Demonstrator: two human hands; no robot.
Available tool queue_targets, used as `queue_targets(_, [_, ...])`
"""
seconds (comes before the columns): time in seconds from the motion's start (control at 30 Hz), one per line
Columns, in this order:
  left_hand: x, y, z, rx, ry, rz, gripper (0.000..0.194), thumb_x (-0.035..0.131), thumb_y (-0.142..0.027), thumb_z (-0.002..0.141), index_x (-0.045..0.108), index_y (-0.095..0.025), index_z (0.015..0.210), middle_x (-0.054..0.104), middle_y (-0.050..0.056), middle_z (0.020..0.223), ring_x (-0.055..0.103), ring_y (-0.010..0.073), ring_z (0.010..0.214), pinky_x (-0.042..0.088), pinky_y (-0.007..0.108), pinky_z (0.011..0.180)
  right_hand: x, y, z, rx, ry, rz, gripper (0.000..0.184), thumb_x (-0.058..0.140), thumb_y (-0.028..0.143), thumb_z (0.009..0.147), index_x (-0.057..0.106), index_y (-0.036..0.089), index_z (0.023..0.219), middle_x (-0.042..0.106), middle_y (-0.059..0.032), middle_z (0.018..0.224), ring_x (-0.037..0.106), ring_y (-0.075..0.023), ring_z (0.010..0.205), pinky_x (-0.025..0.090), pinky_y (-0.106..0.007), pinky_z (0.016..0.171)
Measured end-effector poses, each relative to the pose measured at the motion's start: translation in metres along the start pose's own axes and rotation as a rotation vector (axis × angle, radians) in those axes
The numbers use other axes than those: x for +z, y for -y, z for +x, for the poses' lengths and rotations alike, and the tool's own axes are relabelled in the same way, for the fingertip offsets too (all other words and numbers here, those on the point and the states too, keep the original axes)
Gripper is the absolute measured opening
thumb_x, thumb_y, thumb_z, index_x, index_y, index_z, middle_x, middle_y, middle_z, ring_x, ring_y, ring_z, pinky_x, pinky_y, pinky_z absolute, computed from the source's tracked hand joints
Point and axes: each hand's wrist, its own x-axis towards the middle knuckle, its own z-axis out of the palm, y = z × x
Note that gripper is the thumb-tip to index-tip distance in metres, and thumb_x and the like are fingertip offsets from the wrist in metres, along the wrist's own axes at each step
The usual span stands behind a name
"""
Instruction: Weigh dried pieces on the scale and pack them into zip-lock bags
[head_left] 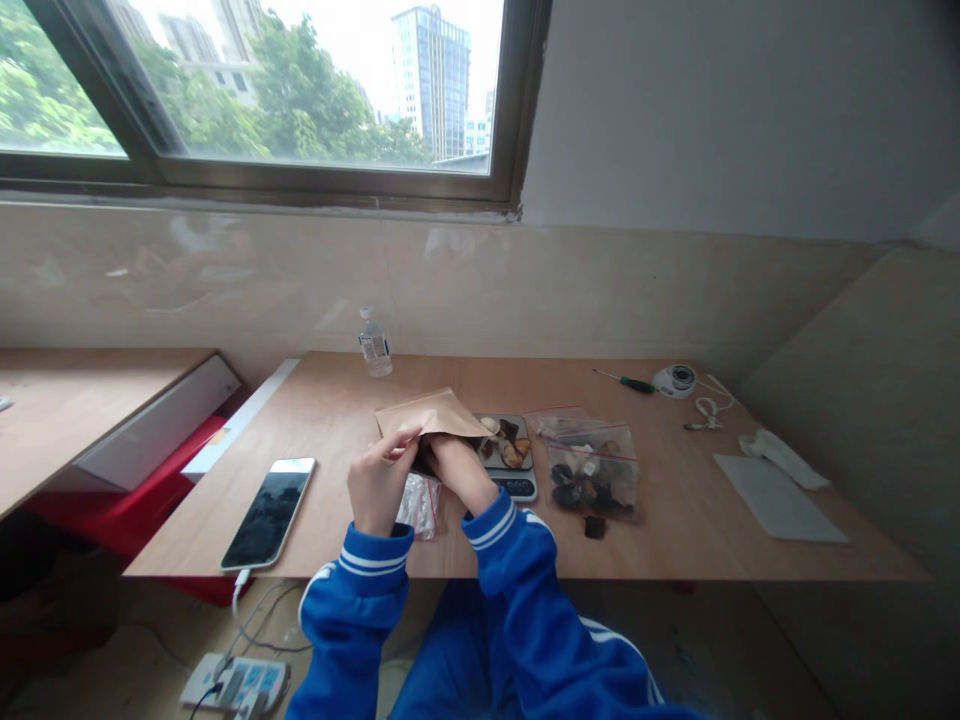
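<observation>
Head view shows my left hand (pixel 379 482) pinching the edge of the brown paper bag (pixel 431 415) to keep its mouth wide, so my right hand (pixel 457 465) can go inside; its fingers are hidden. Just behind, the scale (pixel 510 460) carries dried pieces, with the plastic bag (pixel 592 470) beside it.

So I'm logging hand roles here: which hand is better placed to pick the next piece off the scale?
Probably the right hand: it is at the mouth of the paper bag, beside the scale. The left hand holds the bag's edge.
</observation>
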Motion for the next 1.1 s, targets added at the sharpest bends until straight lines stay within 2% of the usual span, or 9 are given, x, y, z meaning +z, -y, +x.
queue_targets(0.1, [-0.003, 0.0, 0.003, 0.008, -0.031, 0.02, 0.02, 0.058, -0.041, 0.078, 0.072, -0.032, 0.09, 0.073, -0.004, 0.08, 0.067, 0.0159, 0.072, 0.047, 0.024, 0.064, -0.028, 0.011, -0.026, -0.036, 0.007, 0.013, 0.014, 0.05, 0.014, 0.087, 0.063, 0.018, 0.085, 0.064, -0.0063, 0.089, 0.061, -0.0192, 0.085, 0.048, -0.03, 0.078])
queue_targets(0.23, [0.001, 0.0, 0.016, 0.057, -0.065, -0.045, 0.024, 0.055, -0.041, 0.08, 0.071, -0.027, 0.091, 0.072, -0.001, 0.084, 0.066, 0.0157, 0.074, 0.05, 0.026, 0.071, -0.057, 0.009, -0.058, -0.071, -0.165, 0.138, 0.013, 0.05, 0.024, 0.09, 0.062, 0.021, 0.087, 0.06, -0.0041, 0.09, 0.058, -0.0183, 0.091, 0.047, -0.033, 0.085])
queue_targets(0.33, [0.008, 0.0, 0.046, 0.145, -0.085, -0.13, 0.026, 0.052, -0.037, 0.082, 0.068, -0.021, 0.095, 0.07, 0.003, 0.093, 0.065, 0.0163, 0.084, 0.05, 0.028, 0.078, -0.065, -0.009, -0.077, -0.029, -0.236, 0.182, 0.013, 0.051, 0.027, 0.09, 0.063, 0.021, 0.088, 0.059, -0.004, 0.09, 0.059, -0.0182, 0.09, 0.047, -0.032, 0.085])
queue_targets(0.5, [0.003, -0.016, 0.098, 0.147, -0.285, -0.053, 0.031, 0.058, -0.036, 0.078, 0.062, -0.015, 0.101, 0.062, 0.01, 0.105, 0.055, 0.0229, 0.105, 0.042, 0.038, 0.094, -0.063, -0.045, -0.1, 0.086, -0.231, 0.159, 0.014, 0.051, 0.028, 0.089, 0.062, 0.021, 0.086, 0.058, -0.0044, 0.089, 0.06, -0.0173, 0.086, 0.049, -0.03, 0.08])
queue_targets(0.57, [-0.001, -0.03, 0.095, 0.191, -0.399, -0.053, 0.029, 0.052, -0.032, 0.083, 0.059, -0.015, 0.105, 0.058, 0.011, 0.111, 0.049, 0.0226, 0.113, 0.038, 0.039, 0.099, -0.062, -0.057, -0.105, 0.114, -0.243, 0.106, 0.015, 0.05, 0.029, 0.089, 0.062, 0.021, 0.085, 0.059, -0.0047, 0.088, 0.06, -0.0177, 0.084, 0.049, -0.03, 0.078])
queue_targets(0.67, [0.004, -0.043, 0.061, 0.306, -0.496, -0.081, 0.019, 0.045, -0.022, 0.086, 0.056, -0.017, 0.101, 0.054, 0.009, 0.113, 0.048, 0.0205, 0.115, 0.036, 0.04, 0.101, -0.062, -0.072, -0.111, 0.13, -0.277, 0.021, 0.018, 0.049, 0.031, 0.089, 0.063, 0.021, 0.084, 0.06, -0.0053, 0.087, 0.061, -0.0184, 0.082, 0.05, -0.031, 0.076])
queue_targets(0.73, [0.019, -0.041, 0.031, 0.372, -0.432, -0.135, 0.014, 0.043, -0.02, 0.087, 0.056, -0.018, 0.093, 0.056, 0.008, 0.101, 0.053, 0.0196, 0.103, 0.043, 0.037, 0.091, -0.064, -0.08, -0.113, 0.152, -0.302, -0.022, 0.02, 0.049, 0.033, 0.089, 0.063, 0.021, 0.083, 0.06, -0.0056, 0.086, 0.06, -0.0186, 0.08, 0.05, -0.032, 0.075])
queue_targets(0.87, [0.068, -0.021, -0.018, 0.374, 0.032, -0.136, 0.017, 0.042, -0.019, 0.087, 0.058, -0.021, 0.094, 0.057, 0.006, 0.093, 0.055, 0.0186, 0.09, 0.048, 0.034, 0.08, -0.074, -0.092, -0.121, 0.231, -0.359, -0.07, 0.022, 0.048, 0.035, 0.089, 0.063, 0.02, 0.086, 0.061, -0.0057, 0.087, 0.059, -0.0174, 0.075, 0.049, -0.031, 0.072])
queue_targets(1.1, [0.127, -0.008, -0.043, 0.527, 0.394, 0.138, 0.027, 0.054, -0.03, 0.085, 0.057, -0.023, 0.111, 0.061, 0.008, 0.109, 0.051, 0.0261, 0.102, 0.044, 0.042, 0.087, -0.088, -0.103, -0.136, 0.292, -0.433, -0.077, 0.025, 0.048, 0.039, 0.089, 0.064, 0.02, 0.086, 0.061, -0.0058, 0.087, 0.057, -0.0168, 0.071, 0.049, -0.031, 0.069])
